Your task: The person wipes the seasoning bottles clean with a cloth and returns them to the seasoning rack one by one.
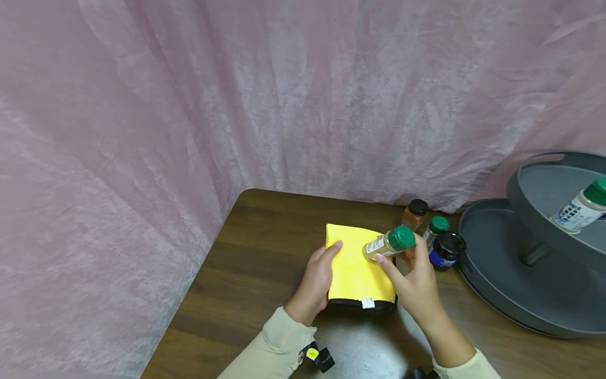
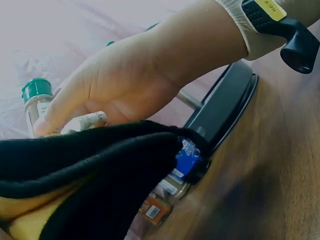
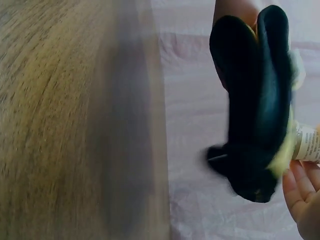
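My left hand grips a folded yellow cloth with black edging and a small white tag, thumb on top at its left side. Over the cloth's right part, my right hand holds a small spice jar with a green cap, tilted with the cap toward the upper right. In the left wrist view the same green-capped jar shows beside the right hand, partly behind the cloth's black edge. The right wrist view has the folded cloth held up, blurred, with the jar's label at its side.
An orange-brown jar with a black cap, a green-capped jar and a black-lidded jar with a blue label stand right of the cloth. A grey two-tier round tray stands at the right, another green-capped jar on its upper tier.
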Demonstrator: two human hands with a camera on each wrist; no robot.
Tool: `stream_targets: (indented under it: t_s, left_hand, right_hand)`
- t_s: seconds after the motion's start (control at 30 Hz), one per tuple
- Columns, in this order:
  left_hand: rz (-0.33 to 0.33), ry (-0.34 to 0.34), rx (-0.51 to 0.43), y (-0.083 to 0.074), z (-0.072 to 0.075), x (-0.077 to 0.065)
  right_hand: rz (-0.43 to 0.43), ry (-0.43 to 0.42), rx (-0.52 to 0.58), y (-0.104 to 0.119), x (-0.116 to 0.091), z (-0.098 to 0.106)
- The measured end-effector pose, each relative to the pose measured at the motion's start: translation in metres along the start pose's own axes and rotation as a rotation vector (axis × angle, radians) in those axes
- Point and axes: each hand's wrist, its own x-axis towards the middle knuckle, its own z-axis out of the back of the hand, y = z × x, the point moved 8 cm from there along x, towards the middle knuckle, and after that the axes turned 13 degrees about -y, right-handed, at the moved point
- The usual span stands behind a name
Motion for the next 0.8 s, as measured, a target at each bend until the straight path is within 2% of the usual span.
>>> stream_targets:
  t_s: [0.17,0.47,0.8]
  left_hand:
    - [0.004,0.017,-0.015,0.0012,-0.0035,-0.0006]
    - [-0.032,0.016,-0.022,0.0007,-0.0052,0.0016]
    - [-0.065,0.024,-0.029,-0.0022,-0.0038,0.0013]
  right_hand:
    - [0.031,0.0,0.003,0.002,0.0013,0.0003]
    - [0.082,-0.017,0.012,0.0051,0.0038,0.0044]
    - [0.075,0.008,-0.051,0.0091,0.0091,0.0088]
